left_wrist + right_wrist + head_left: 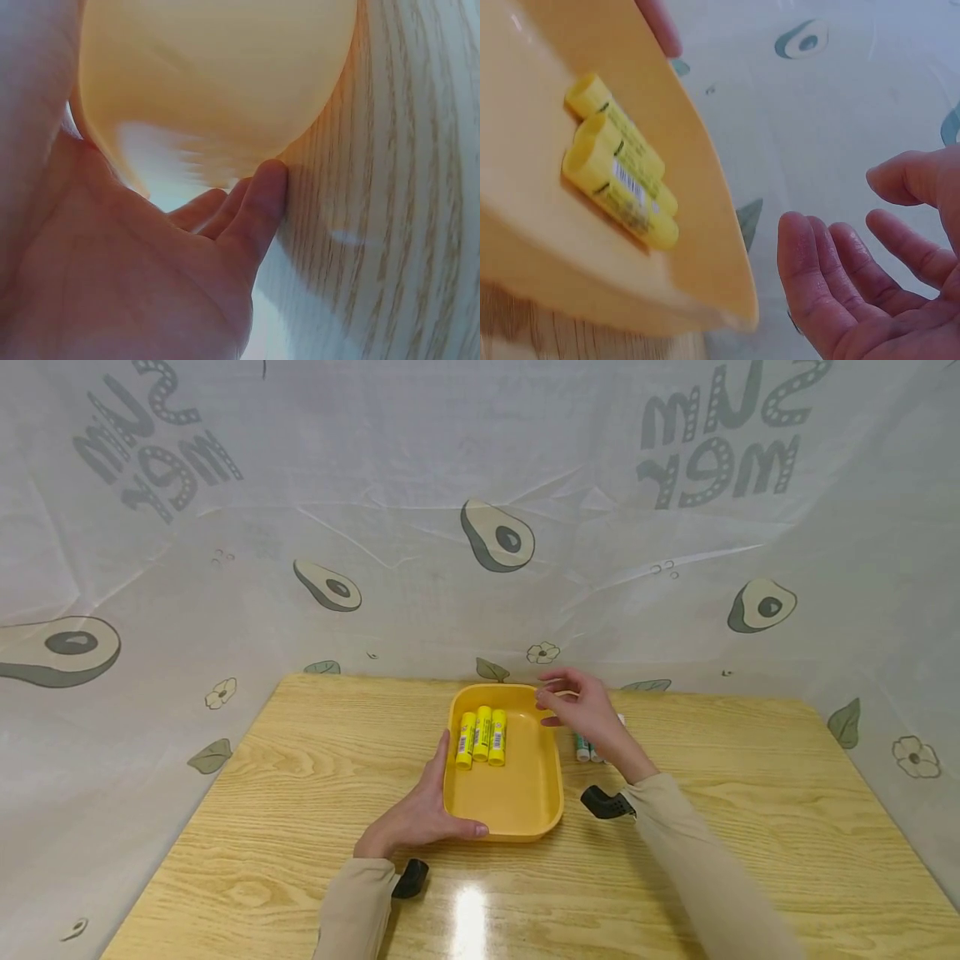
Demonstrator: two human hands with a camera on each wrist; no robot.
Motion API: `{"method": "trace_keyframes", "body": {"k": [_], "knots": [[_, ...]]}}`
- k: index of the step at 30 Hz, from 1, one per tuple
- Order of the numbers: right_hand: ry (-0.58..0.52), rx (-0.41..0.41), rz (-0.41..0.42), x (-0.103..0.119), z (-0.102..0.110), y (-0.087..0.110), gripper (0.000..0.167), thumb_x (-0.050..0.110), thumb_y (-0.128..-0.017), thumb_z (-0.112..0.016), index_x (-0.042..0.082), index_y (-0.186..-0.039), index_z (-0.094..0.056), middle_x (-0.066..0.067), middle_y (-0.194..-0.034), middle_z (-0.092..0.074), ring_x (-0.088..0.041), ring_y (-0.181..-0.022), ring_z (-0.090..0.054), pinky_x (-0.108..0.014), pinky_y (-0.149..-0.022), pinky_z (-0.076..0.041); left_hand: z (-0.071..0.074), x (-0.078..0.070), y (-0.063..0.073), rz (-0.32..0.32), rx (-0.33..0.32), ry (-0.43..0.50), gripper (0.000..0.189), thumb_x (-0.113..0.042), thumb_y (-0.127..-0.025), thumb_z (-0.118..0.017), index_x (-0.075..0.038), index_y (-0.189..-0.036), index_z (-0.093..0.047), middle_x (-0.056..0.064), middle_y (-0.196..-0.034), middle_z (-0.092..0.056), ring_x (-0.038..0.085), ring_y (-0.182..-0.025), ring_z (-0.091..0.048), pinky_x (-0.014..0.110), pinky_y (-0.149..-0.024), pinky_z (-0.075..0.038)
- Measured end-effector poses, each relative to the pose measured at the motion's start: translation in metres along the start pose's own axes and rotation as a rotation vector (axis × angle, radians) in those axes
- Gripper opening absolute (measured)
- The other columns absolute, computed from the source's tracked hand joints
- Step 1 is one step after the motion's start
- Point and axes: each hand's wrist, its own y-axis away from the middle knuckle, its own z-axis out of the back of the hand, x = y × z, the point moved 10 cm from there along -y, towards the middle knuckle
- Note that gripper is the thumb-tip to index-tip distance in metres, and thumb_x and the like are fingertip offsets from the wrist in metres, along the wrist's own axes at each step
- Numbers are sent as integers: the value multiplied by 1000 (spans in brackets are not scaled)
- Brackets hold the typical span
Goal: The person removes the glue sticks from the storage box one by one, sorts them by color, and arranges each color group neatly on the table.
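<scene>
A yellow-orange plastic tray [525, 802] sits on the table. Three yellow glue sticks [482, 735] lie side by side along its left inner side, and their barcode labels show in the right wrist view. My left hand [420, 810] rests against the tray's near left corner, thumb along the front wall and fingers along the left wall. In the left wrist view its fingers [255, 210] touch the outside of the tray. Above the tray's right rim is my right hand [588, 710], with loosely bent fingers and nothing in them; the right wrist view shows its bare fingertips [799, 240].
White-and-green sticks [582, 749] lie on the wooden table [750, 810] to the right of the tray, partly hidden under the right hand and wrist. A pale curtain [420, 635] printed with avocados hangs behind the table. Black wrist cameras [606, 803] sit at both sleeves.
</scene>
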Motion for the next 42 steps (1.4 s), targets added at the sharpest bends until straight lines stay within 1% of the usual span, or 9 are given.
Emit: {"method": "trace_keyframes", "body": {"k": [5,11,17,24,29,35,37,42], "knots": [[-6,9,-19,2,-17,-6,39,15,-101,-63,1,-137,-57,-22,-123,-61,-43,-109,-67,-44,-83,-63,0,0,-1,3,6,4,149,-53,-67,-92,-33,-161,22,11,-173,8,33,-160,-2,60,-127,-13],[-5,46,-62,-8,-35,-11,40,16,-100,-66,2,-136,-56,-22,-124,-61,-48,-115,-63,-47,-86,-62,0,0,0,17,2,-1,148,-50,-69,-93,-34,-161,22,11,-173,6,33,-160,-4,58,-128,-14],[-3,62,-100,-16,-49,-14,43,17,-101,-65,0,-138,-55,-21,-125,-60,-45,-116,-64,-52,-90,-59,0,-1,1,16,4,3,147,-51,-70,-92,-34,-161,22,11,-173,8,34,-160,-4,60,-127,-15],[7,63,-125,-17,-59,-18,42,18,-100,-66,1,-138,-56,-22,-128,-59,-43,-116,-64,-51,-92,-59,-1,0,0,23,8,-5,146,-52,-71,-91,-35,-161,22,9,-173,8,34,-160,-3,60,-127,-16],[34,69,-172,-24,-64,-22,43,20,-100,-67,3,-138,-57,-21,-128,-59,-40,-113,-64,-50,-93,-59,-1,0,0,24,9,-5,146,-52,-71,-91,-35,-160,23,8,-173,9,33,-160,-3,59,-127,-15],[101,67,-231,-36,-67,-24,44,21,-98,-68,5,-137,-57,-20,-125,-59,-34,-105,-67,-43,-89,-62,-1,1,1,35,8,6,146,-49,-71,-92,-38,-159,24,6,-173,9,31,-160,-3,58,-128,-14],[118,70,-240,-39,-69,-25,45,21,-97,-70,5,-137,-57,-19,-123,-59,-33,-102,-67,-41,-86,-63,-1,0,1,29,6,10,146,-49,-71,-92,-36,-160,23,7,-173,8,32,-160,-5,59,-128,-15],[177,99,-226,-43,-73,-27,50,17,-93,-74,2,-137,-56,-21,-124,-56,-27,-94,-62,-36,-75,-63,-1,1,1,25,4,5,145,-50,-71,-91,-35,-161,22,9,-173,7,34,-160,-7,60,-127,-17]]}}
